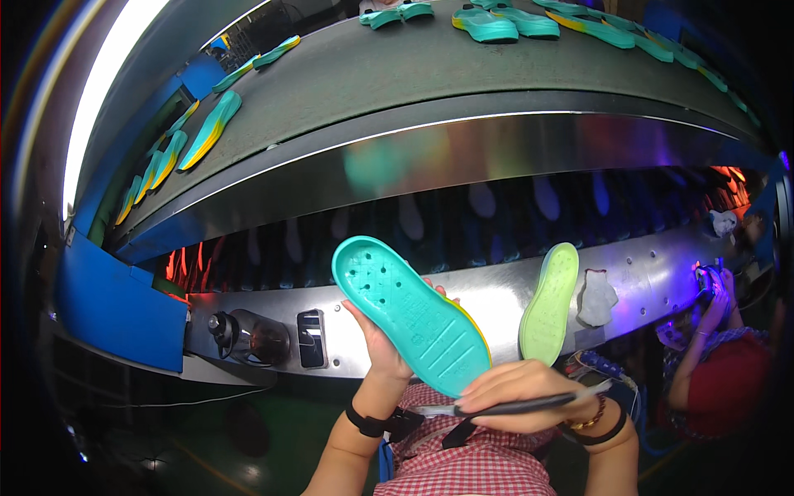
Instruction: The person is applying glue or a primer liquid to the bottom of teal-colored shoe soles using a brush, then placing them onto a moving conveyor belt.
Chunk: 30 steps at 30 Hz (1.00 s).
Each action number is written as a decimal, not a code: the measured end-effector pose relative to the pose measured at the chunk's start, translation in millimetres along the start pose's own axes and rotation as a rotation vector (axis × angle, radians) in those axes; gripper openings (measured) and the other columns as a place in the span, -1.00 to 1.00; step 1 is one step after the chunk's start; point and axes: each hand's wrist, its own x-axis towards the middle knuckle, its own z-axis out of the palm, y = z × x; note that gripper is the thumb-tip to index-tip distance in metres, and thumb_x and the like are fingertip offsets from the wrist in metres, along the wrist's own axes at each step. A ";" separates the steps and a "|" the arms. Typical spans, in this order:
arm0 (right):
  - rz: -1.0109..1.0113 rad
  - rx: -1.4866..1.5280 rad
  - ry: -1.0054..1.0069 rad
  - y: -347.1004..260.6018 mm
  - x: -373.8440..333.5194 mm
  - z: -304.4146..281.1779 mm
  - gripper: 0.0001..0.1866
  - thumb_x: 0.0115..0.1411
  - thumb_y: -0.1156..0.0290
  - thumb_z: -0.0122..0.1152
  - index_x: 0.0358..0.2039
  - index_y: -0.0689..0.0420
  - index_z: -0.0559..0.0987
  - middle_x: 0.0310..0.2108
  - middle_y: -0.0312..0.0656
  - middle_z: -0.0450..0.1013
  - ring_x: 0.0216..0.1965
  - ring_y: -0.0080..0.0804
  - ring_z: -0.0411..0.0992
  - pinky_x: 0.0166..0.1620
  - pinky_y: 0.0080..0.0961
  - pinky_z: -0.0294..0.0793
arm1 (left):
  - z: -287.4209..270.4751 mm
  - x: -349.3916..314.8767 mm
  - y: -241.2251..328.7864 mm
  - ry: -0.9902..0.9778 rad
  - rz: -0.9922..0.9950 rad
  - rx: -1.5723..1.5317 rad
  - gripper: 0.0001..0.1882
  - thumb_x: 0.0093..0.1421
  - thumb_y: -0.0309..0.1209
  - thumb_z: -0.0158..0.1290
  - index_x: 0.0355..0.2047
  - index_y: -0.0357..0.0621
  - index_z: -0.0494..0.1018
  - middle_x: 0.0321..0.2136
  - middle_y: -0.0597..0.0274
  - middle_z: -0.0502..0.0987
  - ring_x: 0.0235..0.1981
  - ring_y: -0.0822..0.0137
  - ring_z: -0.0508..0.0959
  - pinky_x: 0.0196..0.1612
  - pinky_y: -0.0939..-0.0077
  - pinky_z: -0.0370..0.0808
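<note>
- My left hand point(382, 343) has its grip clenched around a teal shoe sole point(409, 314), held up tilted, underside toward me, toe end upper-left.
- My right hand point(521, 395) grips a thin dark brush-like tool point(513, 406), lying crosswise just under the sole's heel end.
- A pale green sole point(550, 303) leans on the metal ledge point(645, 281), just right of the teal one.
- More soles point(488, 25) sit on the grey conveyor belt point(372, 74) above.
</note>
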 end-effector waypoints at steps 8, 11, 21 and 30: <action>0.091 0.074 -0.048 2.5 -20.3 -13.5 -0.73 -0.02 0.63 0.27 -0.24 0.24 0.59 -0.23 -0.03 0.53 -0.16 -0.23 0.51 -0.02 -0.38 0.46 | 13.1 2.8 11.8 -0.005 0.074 0.116 -0.08 0.03 0.43 -0.29 0.13 -0.06 0.24 -0.04 0.02 0.42 0.00 0.01 0.40 0.11 -0.06 0.30; 0.177 0.273 0.308 2.2 -25.0 -13.8 -0.73 -0.04 0.64 0.29 -0.25 0.25 0.59 -0.25 -0.05 0.53 -0.17 -0.27 0.51 -0.04 -0.42 0.48 | 18.6 2.2 12.7 0.002 0.045 0.080 -0.08 0.03 0.43 -0.29 0.12 -0.08 0.25 -0.04 0.02 0.42 0.00 0.02 0.41 0.12 -0.08 0.29; 0.245 0.642 0.279 25.3 -27.5 -8.9 -0.75 0.04 0.64 0.17 -0.20 0.29 0.55 -0.16 -0.02 0.50 0.06 -0.19 0.33 0.16 -0.28 0.25 | 40.3 6.8 16.0 -0.064 -0.037 -0.055 0.00 0.06 0.42 -0.33 0.20 -0.22 0.12 0.11 -0.01 0.31 0.09 -0.01 0.35 0.20 -0.13 0.16; 0.178 0.262 0.184 11.3 -19.7 11.7 -0.75 0.06 0.66 0.19 -0.19 0.28 0.54 -0.18 -0.08 0.50 -0.16 -0.44 0.46 -0.07 -0.53 0.44 | 39.0 -20.6 -19.4 -0.035 -0.044 0.097 -0.19 0.23 0.21 -0.51 0.29 -0.13 -0.07 0.24 -0.05 0.08 0.22 -0.07 0.18 0.26 -0.09 0.04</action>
